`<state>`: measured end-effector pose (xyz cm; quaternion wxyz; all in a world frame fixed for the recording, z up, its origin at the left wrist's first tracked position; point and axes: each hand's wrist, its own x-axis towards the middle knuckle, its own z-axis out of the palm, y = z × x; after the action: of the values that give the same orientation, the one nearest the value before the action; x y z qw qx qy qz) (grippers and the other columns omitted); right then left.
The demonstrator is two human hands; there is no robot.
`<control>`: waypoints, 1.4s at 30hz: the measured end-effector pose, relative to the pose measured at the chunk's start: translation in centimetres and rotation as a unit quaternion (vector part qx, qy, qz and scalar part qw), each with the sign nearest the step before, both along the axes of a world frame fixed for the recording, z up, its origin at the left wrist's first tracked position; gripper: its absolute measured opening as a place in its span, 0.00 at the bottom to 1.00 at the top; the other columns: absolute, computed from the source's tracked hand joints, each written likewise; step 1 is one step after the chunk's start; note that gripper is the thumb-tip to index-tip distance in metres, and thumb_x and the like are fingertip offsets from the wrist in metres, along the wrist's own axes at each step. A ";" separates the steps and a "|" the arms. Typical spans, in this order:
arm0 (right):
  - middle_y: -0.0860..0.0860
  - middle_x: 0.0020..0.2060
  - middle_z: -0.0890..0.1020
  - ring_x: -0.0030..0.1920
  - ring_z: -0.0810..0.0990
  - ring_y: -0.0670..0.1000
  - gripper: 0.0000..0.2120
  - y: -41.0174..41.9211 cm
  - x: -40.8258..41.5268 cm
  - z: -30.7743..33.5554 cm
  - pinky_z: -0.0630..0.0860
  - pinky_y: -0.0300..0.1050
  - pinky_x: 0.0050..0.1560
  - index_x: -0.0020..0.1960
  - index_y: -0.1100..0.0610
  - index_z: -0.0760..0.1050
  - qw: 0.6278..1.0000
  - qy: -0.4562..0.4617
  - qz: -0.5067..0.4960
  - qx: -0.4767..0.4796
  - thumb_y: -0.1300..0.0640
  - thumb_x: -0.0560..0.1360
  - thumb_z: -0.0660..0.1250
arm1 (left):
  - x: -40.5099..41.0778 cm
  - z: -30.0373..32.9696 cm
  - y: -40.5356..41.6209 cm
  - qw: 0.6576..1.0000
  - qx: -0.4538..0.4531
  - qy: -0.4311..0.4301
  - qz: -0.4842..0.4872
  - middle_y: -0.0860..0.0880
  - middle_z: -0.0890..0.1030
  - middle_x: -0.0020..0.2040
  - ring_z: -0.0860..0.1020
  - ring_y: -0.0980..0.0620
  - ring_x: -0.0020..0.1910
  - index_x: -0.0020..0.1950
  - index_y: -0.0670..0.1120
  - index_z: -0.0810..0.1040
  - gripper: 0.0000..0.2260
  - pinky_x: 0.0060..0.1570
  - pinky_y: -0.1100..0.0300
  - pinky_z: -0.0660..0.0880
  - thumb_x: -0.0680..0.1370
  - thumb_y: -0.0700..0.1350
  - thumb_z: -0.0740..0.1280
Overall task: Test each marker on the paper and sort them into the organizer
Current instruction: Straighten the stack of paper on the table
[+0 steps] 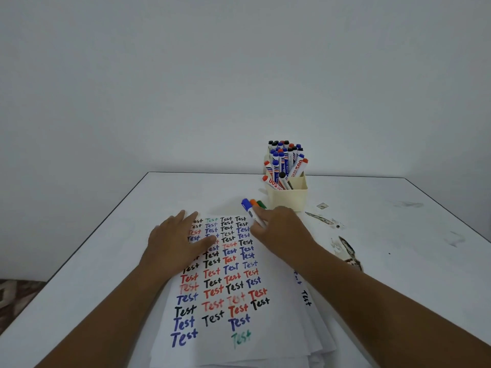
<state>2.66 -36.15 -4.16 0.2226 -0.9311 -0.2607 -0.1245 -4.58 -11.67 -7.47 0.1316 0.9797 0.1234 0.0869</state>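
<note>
A white sheet of paper (233, 288) covered in rows of the word "Test" in black, red, blue and green lies in front of me on a stack of sheets. My left hand (178, 237) rests flat on its upper left part, fingers straight. My right hand (279, 227) pinches a white marker with a blue cap (248, 207) at the paper's top right corner. An orange-capped marker (254, 202) and a green-capped marker (261, 204) lie just behind it on the table. A cream organizer (288, 197) farther back holds several capped markers.
The white table (106, 248) has scuffed, peeled patches (345, 248) right of the paper and a small sticker (322, 206) beside the organizer. A plain wall stands behind the table's far edge. Patterned floor (16, 298) shows at the lower left.
</note>
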 end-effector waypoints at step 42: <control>0.58 0.81 0.51 0.81 0.46 0.56 0.50 7.9 10.2 -2.8 0.46 0.54 0.80 0.82 0.62 0.49 0.984 0.079 -0.081 -0.138 0.24 0.76 0.46 | 0.0 0.6 0.1 0.998 -0.010 0.028 0.049 0.52 0.59 0.81 0.55 0.45 0.80 0.79 0.59 0.58 0.43 0.77 0.38 0.49 0.70 0.80 0.45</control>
<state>12.85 -28.28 -6.96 0.1015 -0.9778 -0.1809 -0.0309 -4.62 -11.55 -6.90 0.1337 0.9732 0.1755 0.0645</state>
